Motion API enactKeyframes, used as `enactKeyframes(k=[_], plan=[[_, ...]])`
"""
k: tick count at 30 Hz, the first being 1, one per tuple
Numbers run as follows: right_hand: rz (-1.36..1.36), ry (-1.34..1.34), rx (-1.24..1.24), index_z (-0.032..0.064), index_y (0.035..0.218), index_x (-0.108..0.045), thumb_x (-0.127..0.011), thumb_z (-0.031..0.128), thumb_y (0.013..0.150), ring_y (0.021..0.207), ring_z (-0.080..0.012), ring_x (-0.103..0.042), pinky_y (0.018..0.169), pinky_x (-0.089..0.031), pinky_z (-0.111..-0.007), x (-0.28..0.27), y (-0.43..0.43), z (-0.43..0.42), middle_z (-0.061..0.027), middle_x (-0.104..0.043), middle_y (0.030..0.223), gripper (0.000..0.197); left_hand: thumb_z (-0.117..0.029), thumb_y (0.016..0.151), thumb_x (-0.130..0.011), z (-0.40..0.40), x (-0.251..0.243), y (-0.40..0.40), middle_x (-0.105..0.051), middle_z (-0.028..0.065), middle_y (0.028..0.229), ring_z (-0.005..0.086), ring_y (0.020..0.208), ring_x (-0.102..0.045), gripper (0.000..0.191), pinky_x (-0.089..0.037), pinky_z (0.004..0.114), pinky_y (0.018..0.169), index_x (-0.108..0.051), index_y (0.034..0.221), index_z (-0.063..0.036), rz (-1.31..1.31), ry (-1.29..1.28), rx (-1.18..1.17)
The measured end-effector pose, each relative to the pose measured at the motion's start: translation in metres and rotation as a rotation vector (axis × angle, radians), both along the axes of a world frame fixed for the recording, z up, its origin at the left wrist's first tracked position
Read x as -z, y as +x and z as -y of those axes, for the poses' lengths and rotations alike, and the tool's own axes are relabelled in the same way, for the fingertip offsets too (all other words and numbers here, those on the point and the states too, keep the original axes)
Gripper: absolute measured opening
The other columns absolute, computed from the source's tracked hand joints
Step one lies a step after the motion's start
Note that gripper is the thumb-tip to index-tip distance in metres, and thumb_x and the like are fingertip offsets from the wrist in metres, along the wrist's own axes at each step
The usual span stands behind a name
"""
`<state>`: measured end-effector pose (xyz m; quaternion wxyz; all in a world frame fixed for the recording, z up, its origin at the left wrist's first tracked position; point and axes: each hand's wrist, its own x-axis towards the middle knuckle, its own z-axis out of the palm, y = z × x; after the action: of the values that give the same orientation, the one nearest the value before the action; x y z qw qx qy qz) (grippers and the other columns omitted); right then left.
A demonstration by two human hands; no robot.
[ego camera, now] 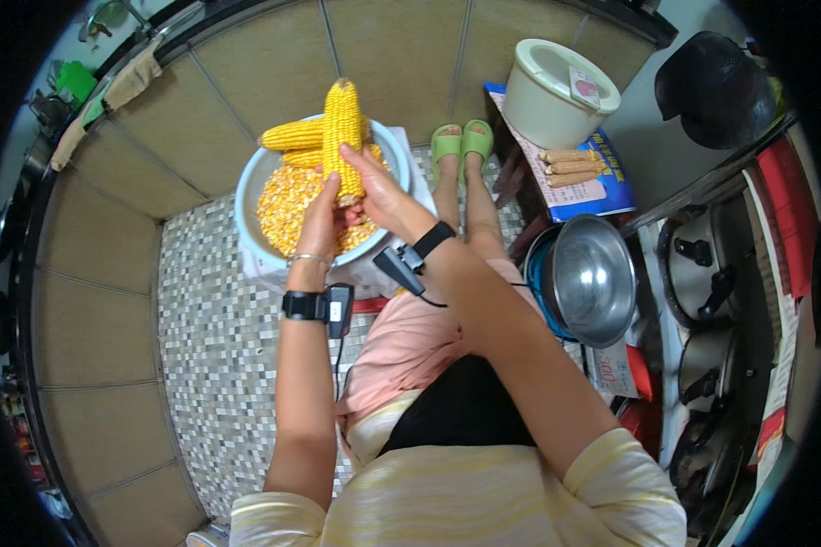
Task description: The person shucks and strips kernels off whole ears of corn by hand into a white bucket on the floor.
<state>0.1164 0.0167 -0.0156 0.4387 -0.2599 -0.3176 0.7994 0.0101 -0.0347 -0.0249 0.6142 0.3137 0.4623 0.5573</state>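
A whole yellow corn cob [342, 130] is held upright over a light-blue plastic basin [245, 217]. My left hand [320, 217] grips its lower left side, the thumb pressed to the kernels. Around the lower right side is my right hand [382, 190], its thumb lying across the rows. Loose corn kernels [284, 208] fill much of the basin. Behind the held cob, another corn cob [291, 135] rests on top of the kernels, with a further cob [302, 158] partly hidden below it. Some fingers of both hands are hidden behind the cob.
Several stripped cobs [573, 167] lie on a small covered bench [581, 198], beside a lidded cream bucket [554, 96]. A steel bowl [594, 280] stands right of my legs. Pots [698, 253] line the right side. Green slippers [477, 142] are on the mosaic-tiled floor [219, 342].
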Motion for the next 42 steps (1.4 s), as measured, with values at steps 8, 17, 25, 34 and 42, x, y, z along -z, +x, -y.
enactKeyframes(k=[8,17,25,34,42], plan=[[-0.159,-0.031,-0.201,0.0054,0.104,-0.059,-0.050,0.053,0.087,0.055,-0.0152,-0.056,0.040,-0.039,-0.025,0.004,0.007,-0.019,-0.0070,-0.066,0.084,0.051,-0.034,0.094,-0.047,-0.011,-0.002,-0.006,-0.061,0.0052,0.071,0.0101,0.056,-0.055,0.032,-0.048,0.022,0.054,-0.057,0.097,-0.0038,0.066,0.076,0.110],[-0.037,0.033,0.070,0.0153,0.118,-0.040,-0.063,0.039,0.085,0.067,-0.0135,-0.057,0.042,-0.042,-0.025,0.001,-0.002,0.001,-0.0041,-0.058,0.092,0.047,-0.028,0.090,-0.051,-0.005,0.007,-0.010,-0.060,0.0067,0.077,0.0154,0.067,-0.057,0.021,-0.049,0.027,0.062,-0.052,0.088,-0.0080,0.036,0.133,0.141],[-0.242,0.043,0.007,0.0135,0.117,-0.045,-0.060,0.035,0.088,0.075,-0.0155,-0.060,0.052,-0.048,-0.026,0.010,0.008,-0.002,-0.0051,-0.061,0.091,0.038,-0.027,0.092,-0.045,0.001,-0.001,-0.009,-0.060,0.0058,0.076,0.0141,0.064,-0.055,0.023,-0.048,0.028,0.063,-0.054,0.090,-0.0058,0.067,0.116,0.192],[-0.223,-0.005,0.106,0.0105,0.119,-0.042,-0.063,0.028,0.086,0.082,-0.0178,-0.058,0.058,-0.049,-0.031,0.002,0.004,0.007,-0.0078,-0.057,0.098,0.043,-0.027,0.090,-0.048,0.002,0.000,-0.012,-0.059,0.0053,0.073,0.0136,0.063,-0.052,0.022,-0.045,0.026,0.062,-0.055,0.083,-0.0071,-0.047,0.064,0.166],[-0.239,0.058,0.075,0.0175,0.122,-0.038,-0.063,0.028,0.086,0.073,-0.0158,-0.057,0.045,-0.045,-0.028,0.003,0.002,0.005,-0.0056,-0.056,0.094,0.044,-0.021,0.089,-0.046,0.003,-0.006,-0.010,-0.059,0.0072,0.071,0.0145,0.062,-0.053,0.021,-0.044,0.025,0.061,-0.054,0.080,-0.0044,-0.091,0.074,0.162]])
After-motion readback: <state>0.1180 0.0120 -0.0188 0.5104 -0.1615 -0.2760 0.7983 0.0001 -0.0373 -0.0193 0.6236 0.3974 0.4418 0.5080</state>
